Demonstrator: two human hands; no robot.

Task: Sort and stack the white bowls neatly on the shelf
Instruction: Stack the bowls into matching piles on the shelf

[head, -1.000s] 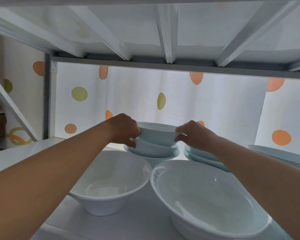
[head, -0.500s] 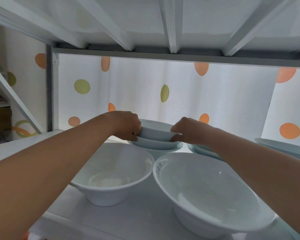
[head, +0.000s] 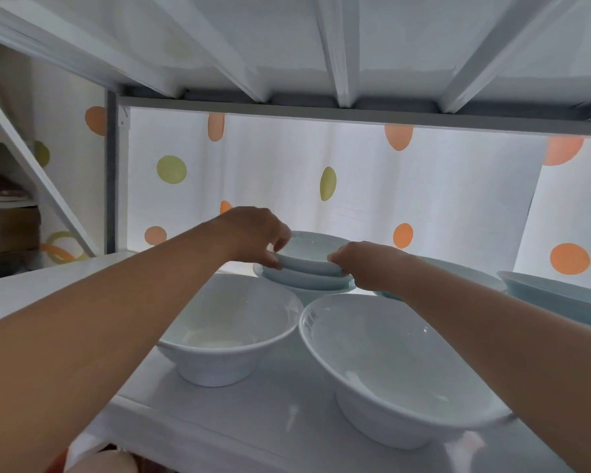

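A small white bowl (head: 309, 252) sits on top of a stack of small bowls (head: 304, 279) at the back middle of the white shelf (head: 253, 414). My left hand (head: 256, 235) pinches its left rim and my right hand (head: 362, 264) grips its right rim. Two large white bowls stand in front: one at the left (head: 226, 336), one at the right (head: 400, 370). My forearms reach over them.
More shallow bowls (head: 458, 271) lie behind my right arm, and a wide plate (head: 560, 295) sits at the far right. The shelf above (head: 321, 46) hangs low overhead. A dotted curtain (head: 321, 186) closes the back. A grey post (head: 111, 172) stands at the left.
The small bowl held in both hands has come down onto the stack. My view has tilted slightly and the hands have sunk with the bowl.
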